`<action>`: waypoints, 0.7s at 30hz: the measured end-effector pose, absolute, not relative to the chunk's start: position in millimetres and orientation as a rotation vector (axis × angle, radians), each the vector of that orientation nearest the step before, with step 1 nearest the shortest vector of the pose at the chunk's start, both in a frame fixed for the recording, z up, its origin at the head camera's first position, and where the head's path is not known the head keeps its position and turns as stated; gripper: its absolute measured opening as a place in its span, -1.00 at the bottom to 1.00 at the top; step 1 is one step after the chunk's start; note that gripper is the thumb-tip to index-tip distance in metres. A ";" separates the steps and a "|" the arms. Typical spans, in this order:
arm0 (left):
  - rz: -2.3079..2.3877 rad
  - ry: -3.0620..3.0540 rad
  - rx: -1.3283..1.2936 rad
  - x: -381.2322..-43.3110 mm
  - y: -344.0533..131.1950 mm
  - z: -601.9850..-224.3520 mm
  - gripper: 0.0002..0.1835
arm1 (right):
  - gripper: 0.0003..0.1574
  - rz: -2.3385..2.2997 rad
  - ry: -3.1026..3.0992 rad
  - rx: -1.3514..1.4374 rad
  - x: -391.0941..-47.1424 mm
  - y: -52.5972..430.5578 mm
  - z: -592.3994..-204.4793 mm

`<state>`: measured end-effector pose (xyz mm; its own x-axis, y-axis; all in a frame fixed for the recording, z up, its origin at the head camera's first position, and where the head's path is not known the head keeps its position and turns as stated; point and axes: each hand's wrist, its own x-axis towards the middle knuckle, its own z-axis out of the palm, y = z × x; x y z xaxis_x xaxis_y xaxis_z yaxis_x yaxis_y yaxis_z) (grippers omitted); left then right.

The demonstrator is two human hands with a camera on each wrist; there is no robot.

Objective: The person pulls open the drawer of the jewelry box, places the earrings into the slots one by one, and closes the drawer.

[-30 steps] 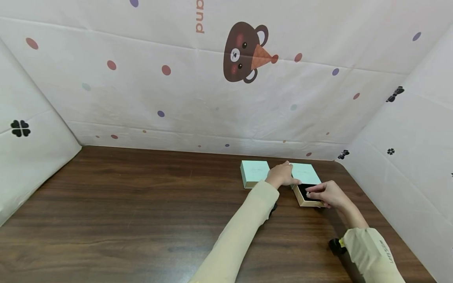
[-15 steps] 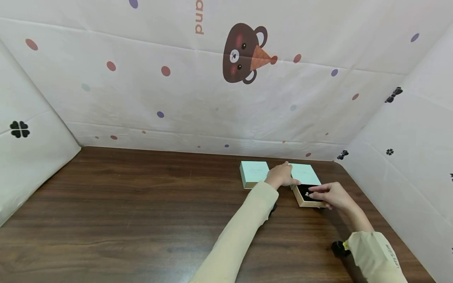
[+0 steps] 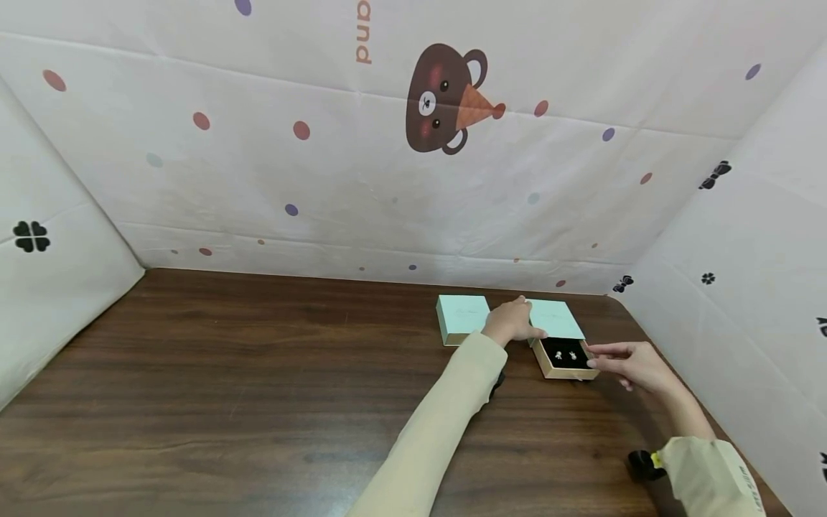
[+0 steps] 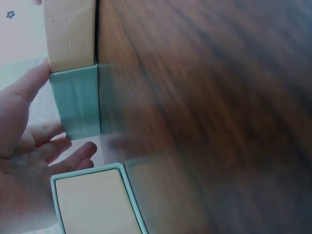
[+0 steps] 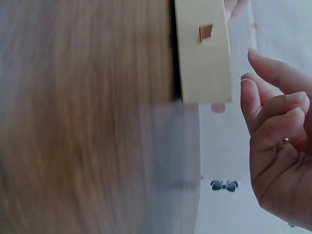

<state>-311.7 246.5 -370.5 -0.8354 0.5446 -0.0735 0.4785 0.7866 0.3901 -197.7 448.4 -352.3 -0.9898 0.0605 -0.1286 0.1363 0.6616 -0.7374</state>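
Observation:
A mint-green box sleeve [image 3: 557,319] lies at the back right of the table, its cream drawer [image 3: 571,374] pulled out towards me. Two small shiny earrings [image 3: 558,355] sit side by side on the drawer's black lining. My left hand [image 3: 515,321] grips the sleeve from its left side, thumb near the drawer joint and fingers by the far end, as the left wrist view shows. Just off the drawer's right edge is my right hand [image 3: 636,365], holding nothing. The right wrist view shows its fingers [image 5: 280,126] loosely bent, apart from the drawer front with its small tab [image 5: 206,32].
A second mint-green box [image 3: 463,314], closed, stands left of the left hand, close below it in the left wrist view. The brown wooden table [image 3: 258,388] meets a patterned white cloth wall [image 3: 323,179] behind and another on the right.
My right hand has moved right, out of the drawer from over the earrings, so both are now in plain sight. The left hand stays on the sleeve.

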 end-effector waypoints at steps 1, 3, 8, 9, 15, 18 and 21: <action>0.537 2.796 0.807 -311.9 246.6 -370.8 -0.24 | -0.30 -1.247 2.781 0.161 -196.8 450.7 -352.7; 0.537 2.797 0.804 -312.2 246.7 -371.3 -0.24 | -0.30 -1.229 2.796 0.146 -195.5 455.0 -354.2; 0.537 2.797 0.802 -313.0 246.8 -372.1 -0.23 | -0.30 -1.220 2.789 0.130 -193.7 461.9 -358.9; 0.537 2.797 0.804 -313.1 246.9 -372.2 -0.23 | -0.29 -1.226 2.782 0.145 -193.4 462.4 -359.6; 0.542 2.793 0.809 -313.6 247.8 -373.1 -0.24 | -0.27 -1.222 2.787 0.158 -192.8 464.3 -362.9; 0.550 2.792 0.811 -313.3 248.1 -373.1 -0.24 | -0.29 -1.232 2.788 0.160 -192.6 464.0 -364.4; 0.554 2.791 0.812 -312.7 247.7 -372.3 -0.24 | -0.30 -1.241 2.791 0.168 -192.5 463.6 -365.0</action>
